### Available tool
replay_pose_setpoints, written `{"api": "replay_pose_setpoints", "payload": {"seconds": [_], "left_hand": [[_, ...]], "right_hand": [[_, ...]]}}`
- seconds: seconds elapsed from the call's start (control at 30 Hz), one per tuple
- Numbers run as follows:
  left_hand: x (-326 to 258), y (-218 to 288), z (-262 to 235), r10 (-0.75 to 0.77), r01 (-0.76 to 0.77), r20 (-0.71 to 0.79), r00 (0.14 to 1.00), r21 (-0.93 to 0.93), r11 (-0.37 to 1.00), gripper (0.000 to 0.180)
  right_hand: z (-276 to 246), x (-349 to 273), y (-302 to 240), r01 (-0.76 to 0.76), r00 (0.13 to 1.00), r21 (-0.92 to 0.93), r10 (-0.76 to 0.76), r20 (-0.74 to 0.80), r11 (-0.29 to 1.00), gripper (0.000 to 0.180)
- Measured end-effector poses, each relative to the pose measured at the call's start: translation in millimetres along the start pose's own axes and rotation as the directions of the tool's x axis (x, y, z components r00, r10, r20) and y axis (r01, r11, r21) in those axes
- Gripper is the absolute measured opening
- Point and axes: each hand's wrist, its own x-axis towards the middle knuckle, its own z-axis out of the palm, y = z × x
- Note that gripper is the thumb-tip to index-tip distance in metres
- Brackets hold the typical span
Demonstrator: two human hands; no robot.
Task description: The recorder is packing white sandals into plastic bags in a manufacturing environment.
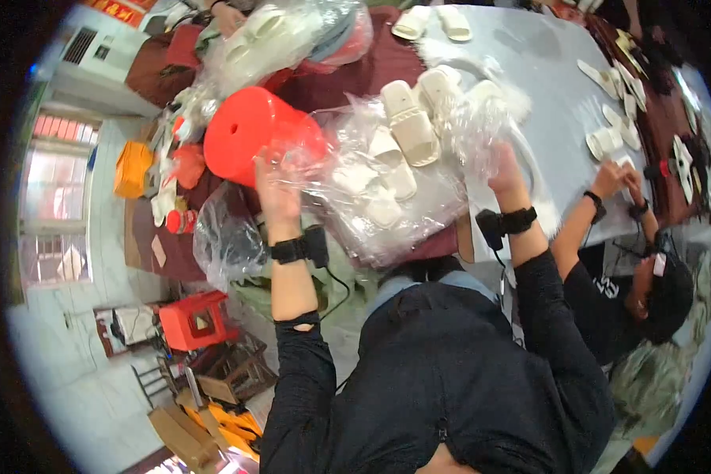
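- Held left hand (278, 193) up against the near side of a red stool (235, 130), palm showing, with fingers at the edge of clear plastic (407, 237); could not tell whether spread or pinching the film.
- Held right hand (508, 170) up at the opposite end of that plastic, beside a bunched part, with fingertips veiled by film; could not tell whether closed on it.
- Had white slippers (413, 134) lying between both hands, amid the plastic, some overlapping; could not tell inside from on top.
- Wore black wrist devices (291, 250) on both wrists.
- Saw a pale grey sheet (557, 79) spread to the right of a dark red cloth (383, 59).
- Saw, to the right, a co-worker (608, 308) in black, with co-worker's hands (611, 182) close together near more slippers.
- Saw a plastic-wrapped bundle (284, 39) beyond the stool.
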Motion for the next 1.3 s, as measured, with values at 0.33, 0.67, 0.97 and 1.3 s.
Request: {"api": "replay_pose_setpoints", "payload": {"seconds": [0.33, 0.67, 0.97, 1.3], "left_hand": [[-43, -158, -66, 0.266, -0.130, -0.210, 0.941, 0.500, 0.856, 0.033], [-69, -132, -40, -0.352, 0.357, -0.061, 0.934, 0.227, 0.906, 0.039], [-74, -71, -134, -0.018, 0.125, -0.157, 0.988, 0.707, 0.696, 0.029], [20, 179, -260, 0.868, 0.088, -0.112, 0.483, 0.993, 0.079, 0.031]], "right_hand": [[38, 5, 108, -0.407, 0.890, -0.330, 0.287, -0.355, 0.852, 0.050], [-64, 7, 180, -0.523, 0.852, -0.701, 0.273, -0.447, 0.486, 0.046], [-22, 18, 202, 0.064, 0.794, -0.755, 0.492, -0.358, -0.653, 0.097], [-64, 19, 193, 0.132, 0.790, -0.692, 0.497, -0.359, -0.710, 0.083]]}}
